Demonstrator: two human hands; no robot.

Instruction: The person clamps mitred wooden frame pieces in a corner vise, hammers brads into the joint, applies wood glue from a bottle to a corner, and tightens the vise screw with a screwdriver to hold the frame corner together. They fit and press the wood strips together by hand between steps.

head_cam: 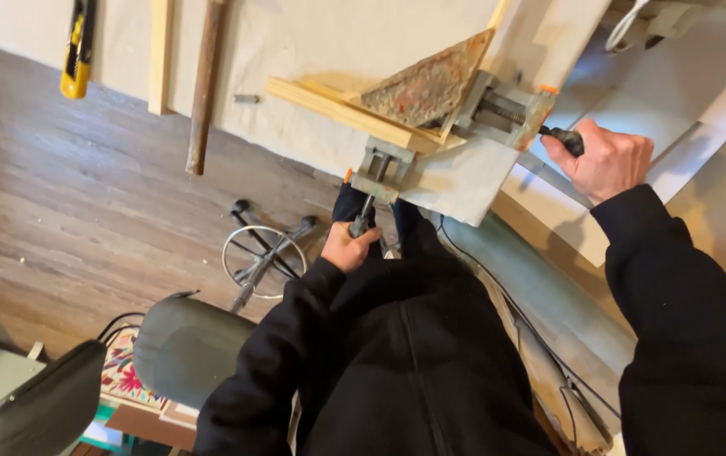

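Note:
A grey metal corner clamp (498, 105) holds two pale wooden strips (337, 105) at a right angle on a white bench (312, 34), with a rusty triangular plate (426, 84) lying inside the corner. My left hand (348, 247) is closed around the handle (361, 221) of the clamp screw that sticks out below the bench edge. My right hand (603, 160) grips the dark handle (565, 138) of the other clamp screw at the right. Both arms are in black sleeves.
A yellow utility knife (77, 51), a wooden strip (160, 55) and a brown rod (204, 84) lie on the bench at the left. A small bolt (245, 99) rests nearby. Below stand a stool with a grey seat (190, 346) and a metal foot ring (261, 257). Cables trail at right.

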